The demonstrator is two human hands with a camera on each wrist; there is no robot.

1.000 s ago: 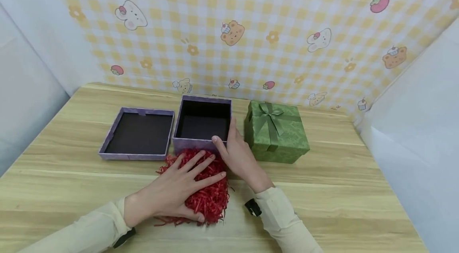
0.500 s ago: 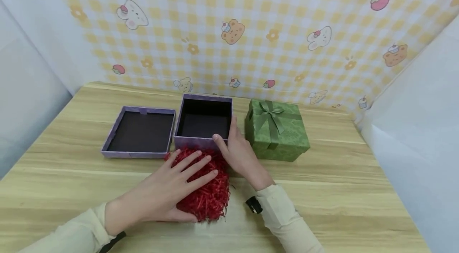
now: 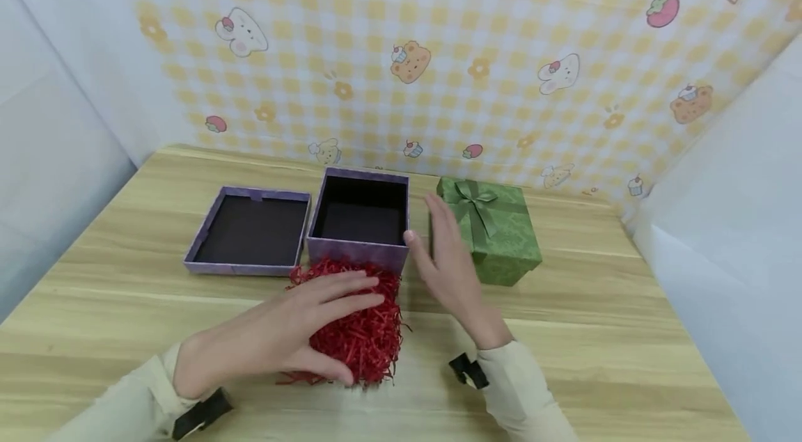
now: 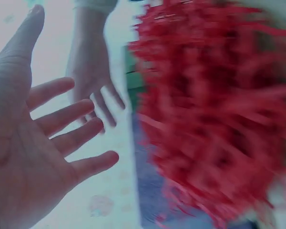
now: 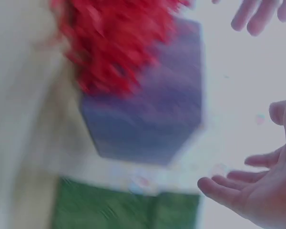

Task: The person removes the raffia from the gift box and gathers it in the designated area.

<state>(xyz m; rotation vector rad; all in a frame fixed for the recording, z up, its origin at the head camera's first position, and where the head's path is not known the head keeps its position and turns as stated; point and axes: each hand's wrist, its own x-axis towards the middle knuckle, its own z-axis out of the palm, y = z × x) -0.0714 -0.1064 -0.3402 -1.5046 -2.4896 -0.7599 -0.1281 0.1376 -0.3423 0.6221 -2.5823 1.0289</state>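
Note:
A heap of red shredded paper (image 3: 370, 337) lies in front of the open purple box (image 3: 351, 252), whose black inside shows nothing in it. My left hand (image 3: 282, 327) hovers over the shreds, fingers spread; the left wrist view shows a gap between its palm (image 4: 28, 157) and the red shreds (image 4: 219, 109). My right hand (image 3: 452, 278) is at the box's right front corner, fingers extended and holding nothing. Whether its thumb touches the box is unclear in the head view, though the right wrist view shows the right hand (image 5: 262, 186) apart from the box's purple side (image 5: 152, 114).
The purple lid (image 3: 250, 230) lies upturned left of the box. A green gift box (image 3: 510, 237) with a ribbon bow stands to the right, partly behind my right hand. Behind the wooden table (image 3: 564, 358) hangs a yellow checked cloth (image 3: 351, 31).
My right hand has let go of the purple box's corner and moved right. My left hand has lifted off the shreds it was pressing, and its palm has turned more sideways.

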